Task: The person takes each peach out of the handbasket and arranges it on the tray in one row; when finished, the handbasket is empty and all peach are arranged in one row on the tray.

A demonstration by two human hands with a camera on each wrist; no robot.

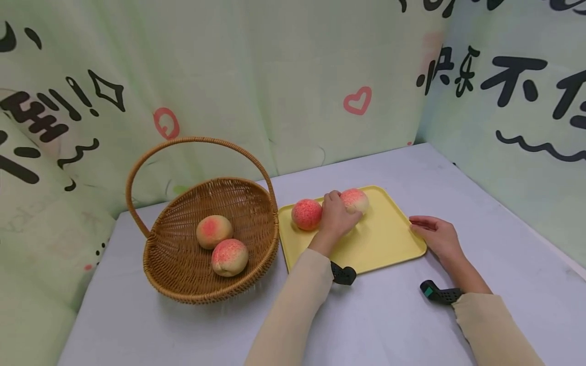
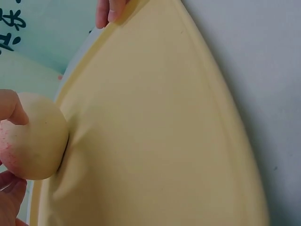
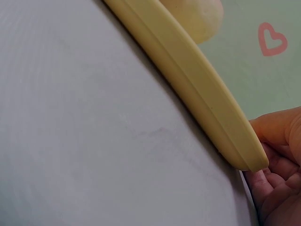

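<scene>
Wicker basket [image 1: 176, 249] left of the yellow tray [image 1: 384, 239]. Right hand [image 1: 437, 237] pinches the tray's right edge. Left hand [image 1: 338, 216], the nearer, holds the tray's paler peach [image 1: 356, 198] between thumb and fingers by the far rim, fruit extending rightward from the hand.

The tray [image 1: 389, 241] is yellow, the peaches [image 1: 230, 257] cream speckled red, the woven basket [image 1: 174, 264] brown, the tablecloth [image 1: 389, 325] perhaps lavender.

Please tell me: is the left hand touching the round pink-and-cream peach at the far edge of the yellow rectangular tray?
Touching. The left wrist view shows one digit of the left hand against the peach, with no gap.
</scene>
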